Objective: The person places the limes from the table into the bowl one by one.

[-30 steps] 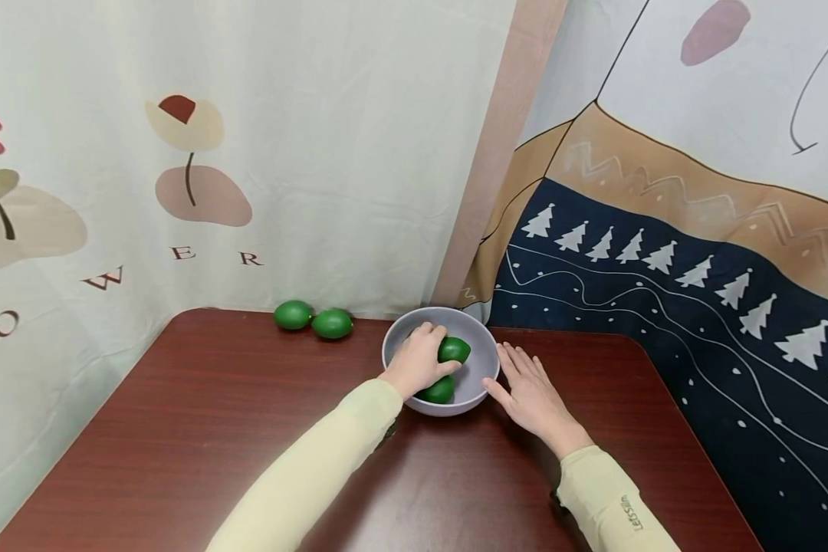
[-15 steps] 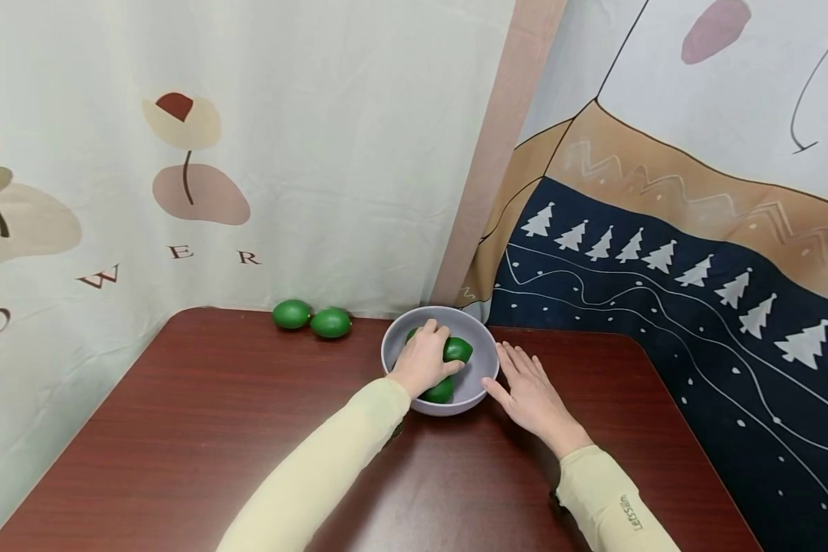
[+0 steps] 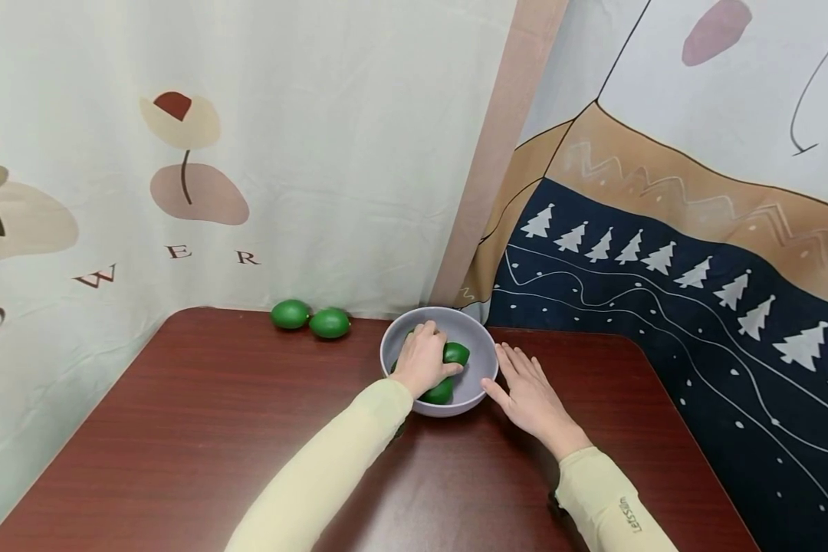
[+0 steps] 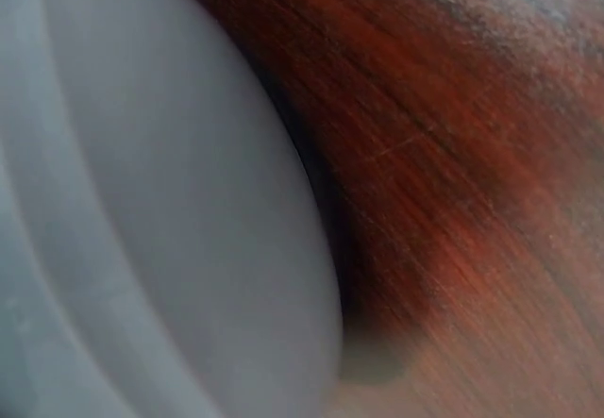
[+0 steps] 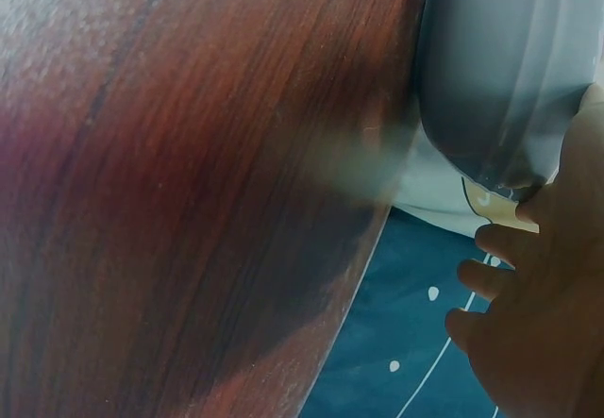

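A greyish-purple bowl [image 3: 481, 376] stands near the table's back edge. Inside it, my left hand [image 3: 422, 359] reaches down with its fingers and thumb about a green lime [image 3: 457, 353]; the fingertips' contact is partly hidden. Another lime [image 3: 438, 392] lies below the thumb, and slivers of more green show behind the hand. My right hand [image 3: 533, 395] has straight fingers and rests its thumb side against the bowl's right side. In the right wrist view those fingers [image 5: 510, 243] extend beside the bowl [image 5: 510, 69]. The left wrist view shows only the bowl's outer wall [image 4: 208, 201] and the table.
Two more limes, a left one [image 3: 290, 314] and a right one [image 3: 330, 323], lie by the back edge of the dark red wooden table [image 3: 248, 399]. A pale printed curtain [image 3: 352, 153] hangs behind, and a navy tree-print cloth [image 3: 635, 291] hangs at the right.
My left hand has shifted slightly right within the bowl, and the lime at its fingers has moved a little and sits slightly lower. The right hand stays against the bowl.
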Motion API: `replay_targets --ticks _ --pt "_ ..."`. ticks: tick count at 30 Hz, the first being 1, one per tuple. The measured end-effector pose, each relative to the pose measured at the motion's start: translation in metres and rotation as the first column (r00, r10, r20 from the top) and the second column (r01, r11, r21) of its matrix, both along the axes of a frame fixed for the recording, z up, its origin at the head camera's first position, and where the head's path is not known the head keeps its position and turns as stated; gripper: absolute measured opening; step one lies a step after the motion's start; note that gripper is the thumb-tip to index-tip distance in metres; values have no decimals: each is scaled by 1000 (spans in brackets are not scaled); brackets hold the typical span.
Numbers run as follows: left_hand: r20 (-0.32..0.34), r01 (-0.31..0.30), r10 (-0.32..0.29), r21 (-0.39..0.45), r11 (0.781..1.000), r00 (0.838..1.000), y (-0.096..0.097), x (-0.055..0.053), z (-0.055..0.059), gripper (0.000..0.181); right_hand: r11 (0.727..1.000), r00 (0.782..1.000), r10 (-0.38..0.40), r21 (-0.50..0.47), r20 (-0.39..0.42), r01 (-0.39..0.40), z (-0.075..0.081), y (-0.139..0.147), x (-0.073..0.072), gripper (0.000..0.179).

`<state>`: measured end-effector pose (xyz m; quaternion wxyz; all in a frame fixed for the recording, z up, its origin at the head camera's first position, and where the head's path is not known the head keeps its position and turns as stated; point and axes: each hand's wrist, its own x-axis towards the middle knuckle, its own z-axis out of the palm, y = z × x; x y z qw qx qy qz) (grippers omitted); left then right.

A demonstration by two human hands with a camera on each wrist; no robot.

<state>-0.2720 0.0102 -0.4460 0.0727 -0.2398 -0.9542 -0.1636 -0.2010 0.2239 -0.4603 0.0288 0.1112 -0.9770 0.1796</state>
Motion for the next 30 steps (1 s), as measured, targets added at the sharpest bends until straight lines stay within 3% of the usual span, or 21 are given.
replay_targets --ticks 7,14,30 --pt "-15 -28 27 -20 999 1000 1 0 1 55 1000 1000 -3 -1 -2 3 0 -2 0 77" --pt "21 -42 42 -7 999 999 1 0 2 54 1000 1000 -3 -8 3 4 0 -3 0 77" --pt "65 8 -10 31 999 998 -6 1 5 58 1000 1000 -1 -4 -12 1 0 0 1 77"
